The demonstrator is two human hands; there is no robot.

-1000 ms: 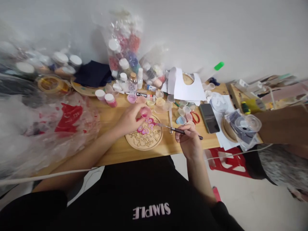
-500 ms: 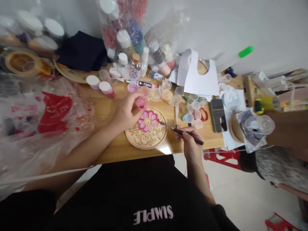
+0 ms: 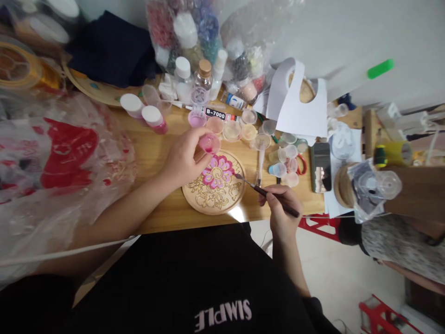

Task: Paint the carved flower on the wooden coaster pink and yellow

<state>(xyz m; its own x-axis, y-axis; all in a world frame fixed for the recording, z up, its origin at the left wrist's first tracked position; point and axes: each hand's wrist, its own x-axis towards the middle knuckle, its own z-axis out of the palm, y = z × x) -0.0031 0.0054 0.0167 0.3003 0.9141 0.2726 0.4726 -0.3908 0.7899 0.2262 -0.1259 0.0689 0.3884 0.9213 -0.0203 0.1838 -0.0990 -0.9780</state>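
A: What carries the work?
B: A wooden counter [image 3: 163, 218], set along a pale wall [image 3: 347, 28]; light floor [image 3: 320, 264] shows past its front edge.

A: And the piece itself?
B: The round wooden board [image 3: 229, 195] lies flat near that edge, its pink and purple flower [image 3: 217, 171] facing up.

A: The hands?
B: Apart. The left hand [image 3: 184, 157] pinches a small pink cup [image 3: 210, 144] near the board's far rim. The right hand [image 3: 283, 211] is wrapped round a dark-handled tool [image 3: 260, 190], its metal tip at the flower's right side; whether it touches, I can't tell.

A: Where is it tight?
B: Behind the board: small cups [image 3: 232, 131] crowd together, with a glue tube [image 3: 215, 113] and bottles [image 3: 200, 88] behind. Leftward, a crumpled plastic bag [image 3: 62, 153] spreads to the left forearm. Rightward, past more cups, lies a phone [image 3: 320, 167]; farther over is another person's speckled garment [image 3: 403, 246].

A: Room to move?
B: Wood shows between bag and left hand, and between board and right hand. In front, just a narrow band separates the board from the edge, with the wearer's black shirt [image 3: 174, 278] close by.
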